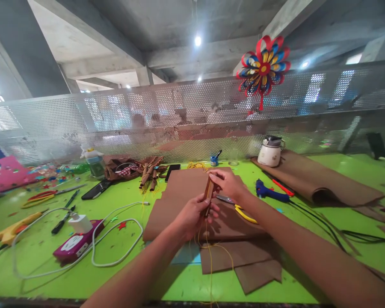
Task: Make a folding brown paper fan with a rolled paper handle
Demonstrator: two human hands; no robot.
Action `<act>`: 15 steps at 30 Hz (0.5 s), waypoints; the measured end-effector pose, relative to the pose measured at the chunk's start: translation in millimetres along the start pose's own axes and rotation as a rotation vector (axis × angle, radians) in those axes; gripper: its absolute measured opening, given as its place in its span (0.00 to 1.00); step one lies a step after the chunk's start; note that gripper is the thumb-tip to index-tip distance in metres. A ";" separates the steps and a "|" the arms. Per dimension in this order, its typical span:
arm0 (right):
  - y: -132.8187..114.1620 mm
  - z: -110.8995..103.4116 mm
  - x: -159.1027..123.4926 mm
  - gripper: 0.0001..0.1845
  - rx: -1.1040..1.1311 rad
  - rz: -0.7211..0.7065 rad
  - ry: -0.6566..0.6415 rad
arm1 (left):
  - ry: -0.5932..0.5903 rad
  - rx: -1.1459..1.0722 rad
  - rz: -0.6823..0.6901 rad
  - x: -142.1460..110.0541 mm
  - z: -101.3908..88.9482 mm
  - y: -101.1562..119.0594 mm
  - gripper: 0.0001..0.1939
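Observation:
Between both hands is a narrow folded strip of brown paper [208, 188], held nearly upright with a yellow string [209, 256] hanging from its lower end. My left hand [194, 214] is closed around the lower part of the strip. At the top end, the fingers of my right hand [227, 184] pinch it. Beneath the hands lie stacked sheets of brown paper [170, 214], with loose cut pieces [259, 276] in front. Scissors with yellow handles [245, 214] rest on the sheets, partly behind my right forearm.
A blue glue gun [271, 191] and a rolled brown sheet [327, 179] lie at right, beside a white jug [269, 153]. At left are a purple power strip [72, 248], white cable [115, 264], phone [96, 189] and yellow glue gun [16, 229]. Rolled paper pieces [150, 173] lie behind.

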State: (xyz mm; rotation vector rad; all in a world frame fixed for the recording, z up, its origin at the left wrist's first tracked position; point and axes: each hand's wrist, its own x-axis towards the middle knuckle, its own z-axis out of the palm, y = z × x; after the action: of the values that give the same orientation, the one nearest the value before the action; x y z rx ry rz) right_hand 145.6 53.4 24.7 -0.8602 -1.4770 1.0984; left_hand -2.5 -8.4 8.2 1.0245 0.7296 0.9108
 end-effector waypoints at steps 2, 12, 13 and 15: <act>-1.2 -1.8 -1.6 0.15 0.010 0.009 0.006 | -0.006 -0.006 -0.008 -1.1 0.6 -2.8 0.11; 19.1 -0.2 5.8 0.16 -0.078 0.101 -0.010 | 0.006 -0.066 -0.093 -6.6 -6.4 -3.1 0.12; 23.2 -2.8 9.4 0.17 -0.112 0.105 -0.001 | 0.037 -0.082 -0.086 -5.0 -9.6 -2.8 0.12; 31.5 -12.5 15.8 0.18 -0.199 0.109 0.031 | 0.120 -0.112 -0.077 -1.2 -17.0 -2.0 0.10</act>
State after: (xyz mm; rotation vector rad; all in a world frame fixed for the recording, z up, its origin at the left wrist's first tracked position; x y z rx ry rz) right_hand 153.7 80.5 0.2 -1.1027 -1.5471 1.0240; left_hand -16.9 -3.4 0.4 0.8435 0.8039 0.9418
